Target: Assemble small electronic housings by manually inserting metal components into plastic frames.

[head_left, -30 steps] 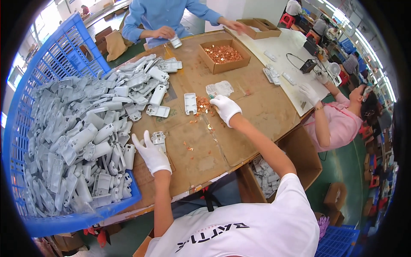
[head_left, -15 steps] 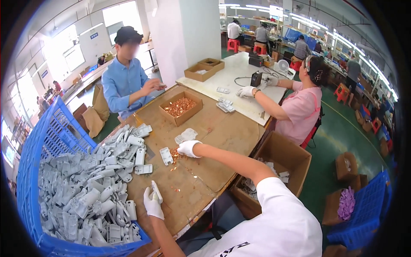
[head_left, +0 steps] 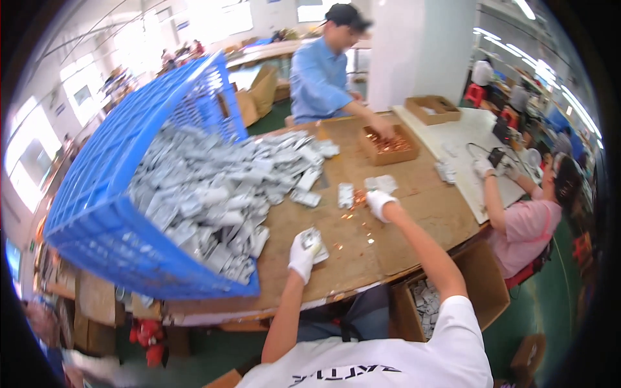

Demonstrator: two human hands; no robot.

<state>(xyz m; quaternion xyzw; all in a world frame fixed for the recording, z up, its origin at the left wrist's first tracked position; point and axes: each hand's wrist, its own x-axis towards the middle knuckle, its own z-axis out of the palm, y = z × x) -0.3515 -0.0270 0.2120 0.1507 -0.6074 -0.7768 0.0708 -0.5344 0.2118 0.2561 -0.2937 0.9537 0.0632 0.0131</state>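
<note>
My left hand (head_left: 300, 258), in a white glove, holds a light grey plastic housing (head_left: 314, 242), with its inner side facing up. Farther off to the right, my gloved right hand (head_left: 381, 204) has its fingers drawn together at the edge of a small heap of copper-coloured metal pieces (head_left: 358, 198); whether a piece is between them is too small to see. A second grey housing (head_left: 345, 195) lies just left of the heap. Behind my right hand is a whitish crumpled cloth or glove (head_left: 383, 183).
A blue plastic crate (head_left: 110, 220) lies tipped on the left, spilling many grey housings (head_left: 220, 187) onto the table. Across from me, a person in blue (head_left: 318, 81) reaches into a cardboard box of copper pieces (head_left: 388, 155). A person in pink (head_left: 527, 223) works at right. A carton (head_left: 485, 271) stands below the table edge.
My view has swung left toward the crate. The housing in my left hand now shows its inner side. The person in blue has reached into the copper box.
</note>
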